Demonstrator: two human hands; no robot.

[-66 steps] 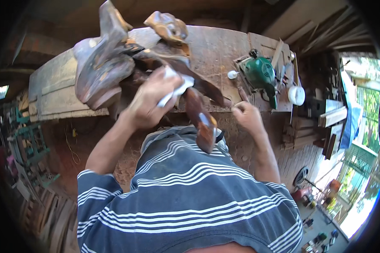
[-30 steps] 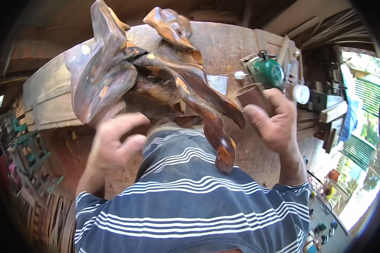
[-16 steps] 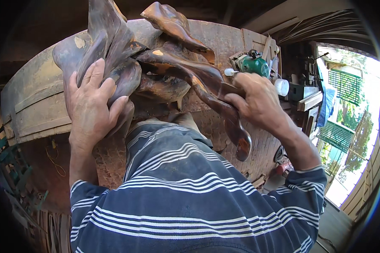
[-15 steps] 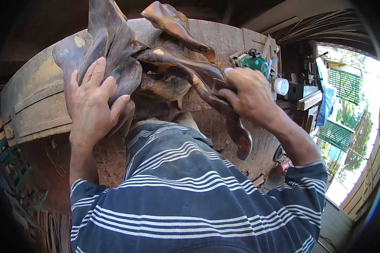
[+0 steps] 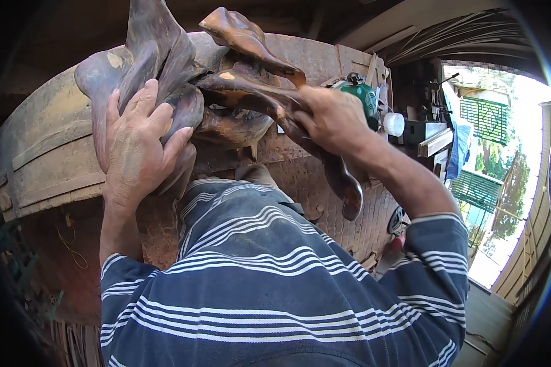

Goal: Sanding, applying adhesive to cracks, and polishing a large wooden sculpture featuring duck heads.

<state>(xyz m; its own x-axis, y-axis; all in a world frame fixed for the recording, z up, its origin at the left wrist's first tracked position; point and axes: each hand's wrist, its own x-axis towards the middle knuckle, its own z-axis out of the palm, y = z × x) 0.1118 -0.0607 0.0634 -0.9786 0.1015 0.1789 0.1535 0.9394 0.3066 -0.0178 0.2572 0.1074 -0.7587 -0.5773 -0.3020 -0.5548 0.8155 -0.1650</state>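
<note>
A large carved piece of dark, glossy driftwood-like wood (image 5: 242,85), with twisting limbs and brown-orange patches, rests on the bench in front of me. My left hand (image 5: 131,144) lies on its thick greyish left part, fingers spread over the surface. Over on the right, my right hand (image 5: 333,119) is closed and pressed against a long curved limb. Its fingertips are turned under, so whatever they may hold is hidden. Below this hand the limb (image 5: 343,189) runs down to a rounded end.
The worn wooden bench (image 5: 49,147) has a curved-looking far edge. Beyond my right hand are a green power tool (image 5: 361,98) and a white round container (image 5: 393,124). Bundled strips (image 5: 465,40) hang at upper right, above a bright doorway with green grilles (image 5: 483,119).
My right hand has slid up and left along the limb, its fingers drawn in more. My left hand stays on the wood. The view has shifted slightly.
</note>
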